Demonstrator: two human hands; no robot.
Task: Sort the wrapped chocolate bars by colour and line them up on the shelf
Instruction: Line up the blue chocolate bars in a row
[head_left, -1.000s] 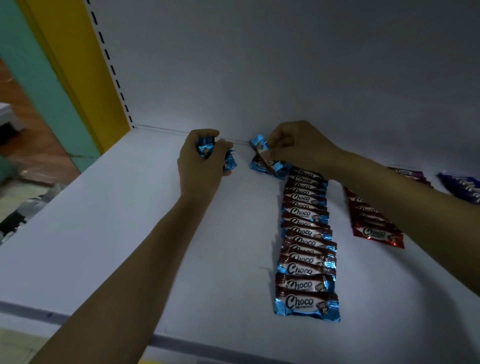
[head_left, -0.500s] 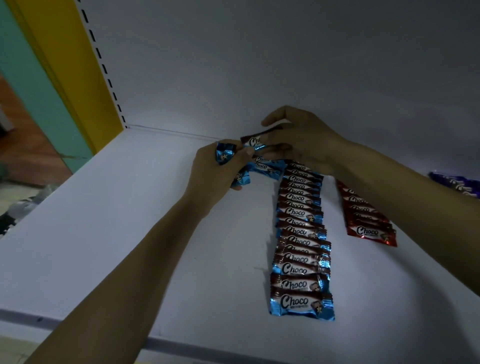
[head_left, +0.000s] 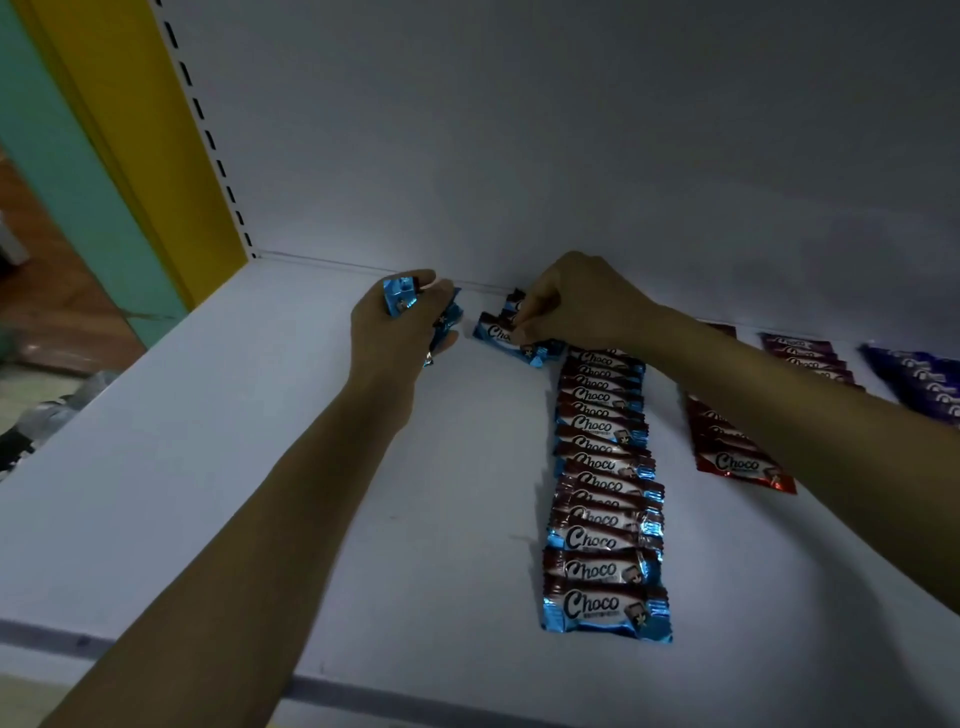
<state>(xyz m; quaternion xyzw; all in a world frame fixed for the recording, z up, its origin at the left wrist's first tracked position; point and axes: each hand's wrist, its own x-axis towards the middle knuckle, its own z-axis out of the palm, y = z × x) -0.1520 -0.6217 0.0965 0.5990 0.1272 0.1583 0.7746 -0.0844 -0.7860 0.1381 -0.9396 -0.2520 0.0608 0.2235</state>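
shelf: white, front edge nearest at 6 o'clock.
blue row: overlapping blue-wrapped "Choco" bars, flat on shelf, runs 6 to 12 o'clock, R of centre.
red row: shorter, at 3 o'clock of blue row, apart from it; far part hidden under R forearm.
purple row: farther back, at 2 o'clock of red row, near back wall.
dark-blue row: at 3 o'clock of purple row, cut off by frame edge.
L hand: at 9 o'clock of blue row's far end, apart from it; fingers clenched round a bunch of blue bars, ends sticking out.
R hand: over blue row's far end; fingers curled, tips pinching end bar, which lies skewed toward 10 o'clock, touching the row.
back wall: white, just behind both hands.
yellow post: at 10 o'clock, w/ slotted strip beside it.
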